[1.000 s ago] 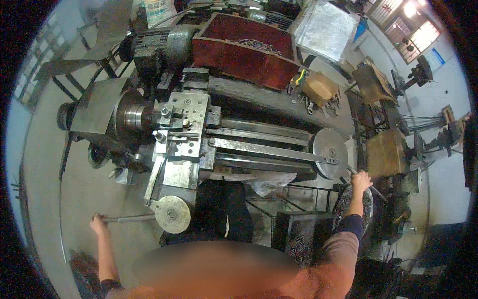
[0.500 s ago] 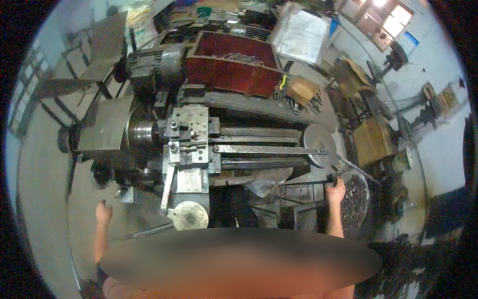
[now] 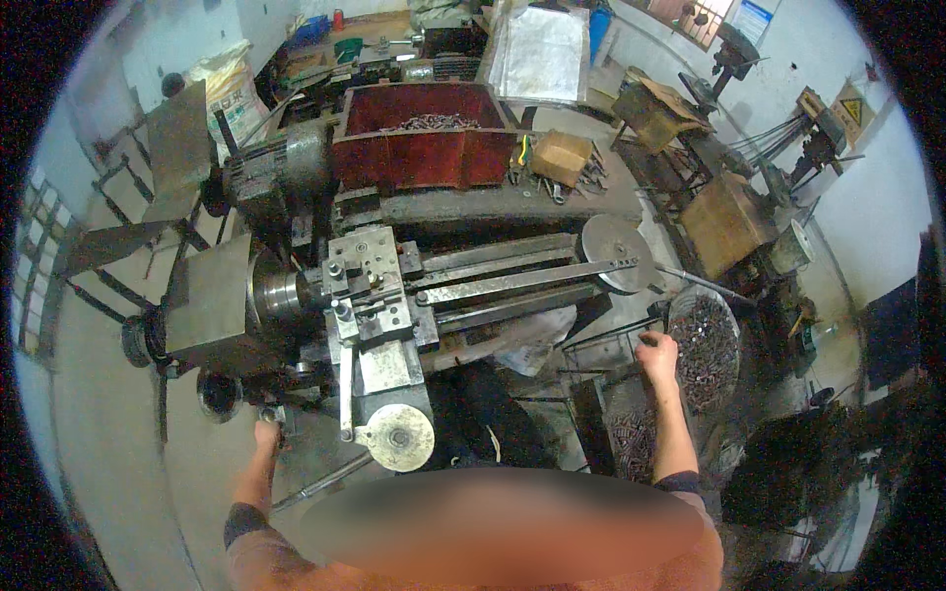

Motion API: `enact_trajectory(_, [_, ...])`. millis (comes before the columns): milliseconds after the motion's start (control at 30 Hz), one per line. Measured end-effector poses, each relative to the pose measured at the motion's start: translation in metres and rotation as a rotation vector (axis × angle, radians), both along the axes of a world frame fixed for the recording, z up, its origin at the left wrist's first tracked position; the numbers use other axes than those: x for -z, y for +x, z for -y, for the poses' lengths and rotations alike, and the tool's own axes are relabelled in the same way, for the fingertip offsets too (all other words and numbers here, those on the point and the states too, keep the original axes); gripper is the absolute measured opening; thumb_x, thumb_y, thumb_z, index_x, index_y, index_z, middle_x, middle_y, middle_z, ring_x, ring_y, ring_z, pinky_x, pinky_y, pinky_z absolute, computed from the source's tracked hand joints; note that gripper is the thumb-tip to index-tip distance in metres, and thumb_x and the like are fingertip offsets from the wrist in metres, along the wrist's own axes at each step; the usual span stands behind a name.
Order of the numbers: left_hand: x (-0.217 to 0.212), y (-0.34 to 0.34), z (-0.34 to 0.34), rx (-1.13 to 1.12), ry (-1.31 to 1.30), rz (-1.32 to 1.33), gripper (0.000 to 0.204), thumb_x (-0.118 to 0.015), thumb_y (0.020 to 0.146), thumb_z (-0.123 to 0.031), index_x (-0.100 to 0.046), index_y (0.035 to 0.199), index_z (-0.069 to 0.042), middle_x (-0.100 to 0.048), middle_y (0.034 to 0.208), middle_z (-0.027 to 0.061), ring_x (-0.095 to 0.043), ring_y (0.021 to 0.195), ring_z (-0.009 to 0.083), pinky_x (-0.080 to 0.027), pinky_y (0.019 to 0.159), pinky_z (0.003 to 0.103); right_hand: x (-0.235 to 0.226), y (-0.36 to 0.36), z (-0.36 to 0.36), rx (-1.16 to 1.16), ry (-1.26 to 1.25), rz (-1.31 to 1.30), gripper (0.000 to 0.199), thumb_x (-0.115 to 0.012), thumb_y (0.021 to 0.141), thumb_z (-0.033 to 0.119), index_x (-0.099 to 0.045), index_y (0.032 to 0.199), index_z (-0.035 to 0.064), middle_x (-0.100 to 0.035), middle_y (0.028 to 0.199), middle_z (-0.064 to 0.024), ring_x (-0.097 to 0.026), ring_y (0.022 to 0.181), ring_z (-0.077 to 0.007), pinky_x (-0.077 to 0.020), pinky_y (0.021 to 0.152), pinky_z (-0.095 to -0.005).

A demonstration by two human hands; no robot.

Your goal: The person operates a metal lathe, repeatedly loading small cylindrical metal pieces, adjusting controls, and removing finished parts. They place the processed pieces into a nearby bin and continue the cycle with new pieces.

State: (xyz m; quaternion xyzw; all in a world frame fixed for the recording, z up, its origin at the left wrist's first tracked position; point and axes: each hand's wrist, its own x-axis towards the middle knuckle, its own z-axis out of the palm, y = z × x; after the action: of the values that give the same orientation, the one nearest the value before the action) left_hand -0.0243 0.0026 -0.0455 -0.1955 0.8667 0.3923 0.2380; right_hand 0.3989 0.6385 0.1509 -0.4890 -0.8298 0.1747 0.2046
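Note:
In front of me stands a lathe-like machine [image 3: 409,286] with a flat tool block [image 3: 363,254], a round chuck [image 3: 281,295] and a disc [image 3: 617,254] joined to a long flat bar [image 3: 512,283]. My left hand [image 3: 265,433] reaches a small metal fitting [image 3: 280,418] at the machine's lower left; its fingers are mostly hidden there. My right hand [image 3: 658,357] hangs with curled fingers between the machine's right end and a round tub of small metal pieces [image 3: 706,345]. A dark bit shows at its fingertips, too small to name. Near me are a lever [image 3: 347,392] and a pale round plate [image 3: 399,437].
Behind the machine a dark red bin [image 3: 424,163] holds many small metal pieces. Beside it lie a cardboard box [image 3: 562,158] and hand tools. A motor [image 3: 281,163] stands at the left. More small pieces [image 3: 632,443] lie in a tray below my right forearm. Drilling machines [image 3: 734,59] line the right wall.
My left hand has moved right and down to the metal fitting. My right hand has shifted slightly, its fingers now more curled. The whole view has turned somewhat.

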Motion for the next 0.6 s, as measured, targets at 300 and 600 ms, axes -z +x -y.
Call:
enact_trajectory(300, [-0.006,0.007,-0.025,-0.088,0.415,0.102,0.013,-0.043,0.078,-0.012,-0.045,0.077,0.0,-0.048,0.058,0.0129,-0.048,0.04,0.0258,-0.041,0.031,0.042,-0.031,-0.045,0.011,-0.181,0.034,-0.048,0.03,-0.06,0.057,0.018,-0.064,0.083,0.0021,-0.062,0.076,-0.0163,-0.061,0.073,-0.028,-0.0468,0.069,-0.0313])
enact_trajectory(600, [0.001,-0.018,0.04,1.208,-0.902,-0.224,0.021,-0.056,0.073,-0.018,-0.057,0.082,0.001,-0.06,0.076,0.0152,-0.059,0.081,0.0255,-0.048,0.068,0.037,-0.068,-0.068,0.014,-0.363,0.11,-0.108,0.03,-0.059,0.057,0.016,-0.063,0.084,0.0053,-0.061,0.076,-0.0156,-0.06,0.071,-0.0289,-0.0474,0.066,-0.0343])
